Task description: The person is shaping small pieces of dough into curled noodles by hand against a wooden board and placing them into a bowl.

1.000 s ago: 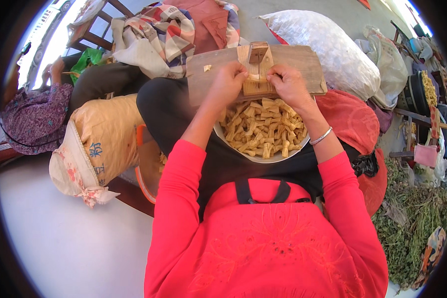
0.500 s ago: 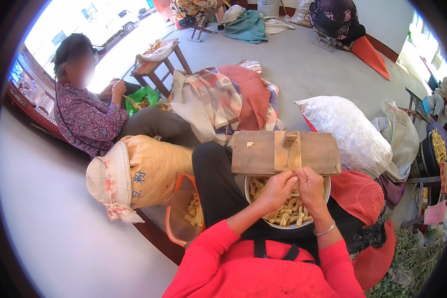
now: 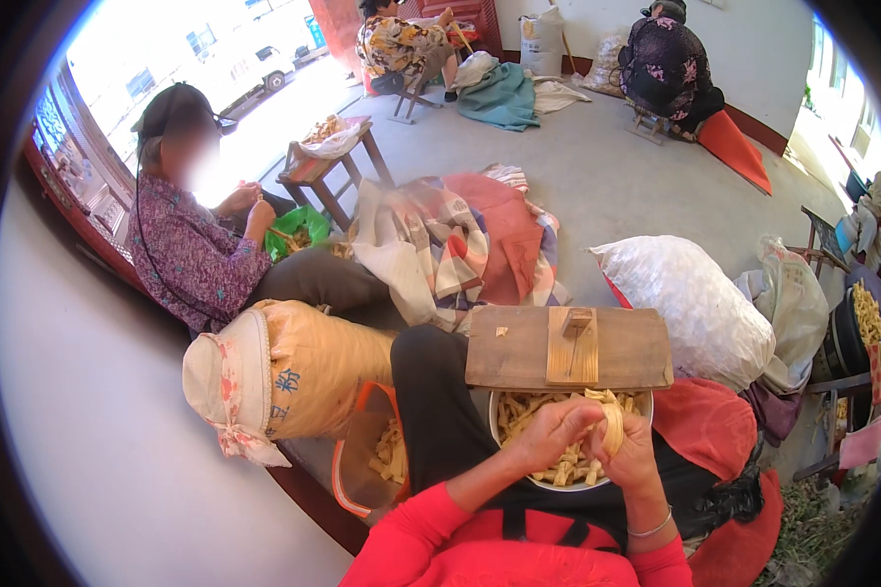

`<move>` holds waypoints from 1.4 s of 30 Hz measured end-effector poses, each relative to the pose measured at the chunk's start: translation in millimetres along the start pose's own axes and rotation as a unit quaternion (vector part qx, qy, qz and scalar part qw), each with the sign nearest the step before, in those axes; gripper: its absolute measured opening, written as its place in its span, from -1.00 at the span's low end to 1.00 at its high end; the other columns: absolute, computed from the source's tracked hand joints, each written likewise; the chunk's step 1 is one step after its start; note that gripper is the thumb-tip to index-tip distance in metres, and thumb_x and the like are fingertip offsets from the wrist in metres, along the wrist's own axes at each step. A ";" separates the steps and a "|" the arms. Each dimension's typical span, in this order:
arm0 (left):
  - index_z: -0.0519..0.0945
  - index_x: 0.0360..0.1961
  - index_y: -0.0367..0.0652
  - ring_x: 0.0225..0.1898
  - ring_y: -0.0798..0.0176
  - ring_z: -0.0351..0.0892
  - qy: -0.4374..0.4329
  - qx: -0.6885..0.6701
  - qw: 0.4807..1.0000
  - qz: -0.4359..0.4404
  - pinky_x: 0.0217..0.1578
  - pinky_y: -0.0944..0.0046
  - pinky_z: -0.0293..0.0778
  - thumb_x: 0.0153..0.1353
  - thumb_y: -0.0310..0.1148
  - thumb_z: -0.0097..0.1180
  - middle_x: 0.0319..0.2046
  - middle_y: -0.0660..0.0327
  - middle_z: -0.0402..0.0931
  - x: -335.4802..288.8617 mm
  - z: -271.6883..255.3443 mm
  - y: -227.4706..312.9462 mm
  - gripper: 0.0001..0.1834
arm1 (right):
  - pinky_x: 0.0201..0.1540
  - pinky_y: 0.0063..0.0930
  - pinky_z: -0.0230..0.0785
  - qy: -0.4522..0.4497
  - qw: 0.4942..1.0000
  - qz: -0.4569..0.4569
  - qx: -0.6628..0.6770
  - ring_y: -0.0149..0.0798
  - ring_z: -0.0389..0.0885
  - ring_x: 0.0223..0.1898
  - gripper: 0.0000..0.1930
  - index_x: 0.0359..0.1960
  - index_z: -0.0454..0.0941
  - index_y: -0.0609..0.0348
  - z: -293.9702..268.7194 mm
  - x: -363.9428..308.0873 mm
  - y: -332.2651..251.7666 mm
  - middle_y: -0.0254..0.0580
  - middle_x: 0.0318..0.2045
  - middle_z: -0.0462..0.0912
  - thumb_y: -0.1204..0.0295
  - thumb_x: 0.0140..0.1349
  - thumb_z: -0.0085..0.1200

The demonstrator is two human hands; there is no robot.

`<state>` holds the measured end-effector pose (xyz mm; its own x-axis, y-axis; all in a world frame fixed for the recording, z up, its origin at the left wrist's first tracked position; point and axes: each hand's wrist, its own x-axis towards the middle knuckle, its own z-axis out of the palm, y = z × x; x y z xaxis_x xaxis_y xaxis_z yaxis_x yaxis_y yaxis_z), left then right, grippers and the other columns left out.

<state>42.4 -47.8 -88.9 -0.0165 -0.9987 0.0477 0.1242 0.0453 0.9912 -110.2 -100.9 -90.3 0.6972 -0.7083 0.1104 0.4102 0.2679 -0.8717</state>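
Note:
My right hand [image 3: 632, 458] is closed around a pale yellow, ribbed, folded strip [image 3: 612, 423]; its exact kind is unclear. My left hand [image 3: 558, 435] is beside it with the fingers bent together, and whether they grip the strip too is hidden. Under both hands stands a round, white-rimmed basin [image 3: 495, 428] full of short yellow knotted pieces [image 3: 568, 474]. Just beyond the basin, across my lap, lies a wooden board [image 3: 626, 344] carrying a lighter wood plate with a small block and a thin upright pin [image 3: 574, 335]. One small yellow scrap [image 3: 502, 332] rests on the board.
Left of my leg are a stuffed tan sack [image 3: 328, 357] and an orange-edged bag [image 3: 354, 465] with yellow pieces. A full white sack [image 3: 685, 298] lies to the right. Patterned cloths [image 3: 450, 245] cover the floor ahead. A person [image 3: 201, 235] sits at left; two others sit farther back.
My hands have come apart slightly, and the folded yellow strip now shows above my right hand. The view has tilted up, so the room sits lower in the picture.

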 end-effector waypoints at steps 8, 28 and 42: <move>0.30 0.17 -0.15 -0.67 0.54 0.20 -0.025 -0.080 0.996 -0.039 -0.66 0.50 0.16 0.33 -0.37 -0.01 -0.58 0.41 0.30 2.7 15.3 7.2 -0.60 | -0.47 -0.26 0.30 0.161 0.734 -0.282 -0.596 -0.07 0.46 -0.58 -0.65 -0.11 0.64 0.11 -2.0 19.4 -6.4 -0.16 -0.59 0.52 0.57 0.00 0.09; 0.55 -0.24 -0.10 -0.27 0.11 0.54 0.142 0.540 0.800 0.220 -0.30 0.14 0.44 0.06 -0.45 0.09 -0.37 0.24 0.55 -3.0 8.7 -52.0 -0.81 | -0.43 -0.60 0.26 0.133 0.941 0.091 -0.299 -0.49 0.39 -0.53 -0.69 -0.40 0.60 0.22 -38.9 -10.4 56.8 -0.51 -0.57 0.51 0.22 0.33 0.01; 0.45 -0.04 -0.27 0.15 0.19 0.36 0.026 0.181 0.983 0.023 0.15 0.26 0.22 0.22 -0.39 0.10 0.09 0.06 0.41 -25.3 -6.6 -58.0 -0.70 | -0.07 -0.50 0.33 0.095 0.937 0.214 0.257 -0.43 0.50 -0.12 -0.81 -0.15 0.59 0.16 -26.2 -22.8 74.6 -0.34 -0.08 0.55 0.38 0.26 0.07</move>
<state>42.2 -25.3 -148.4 0.0323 -0.9948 0.0970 -0.2371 0.0867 0.9676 -110.9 -81.8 -170.4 0.7652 -0.5544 -0.3272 0.3802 0.7994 -0.4652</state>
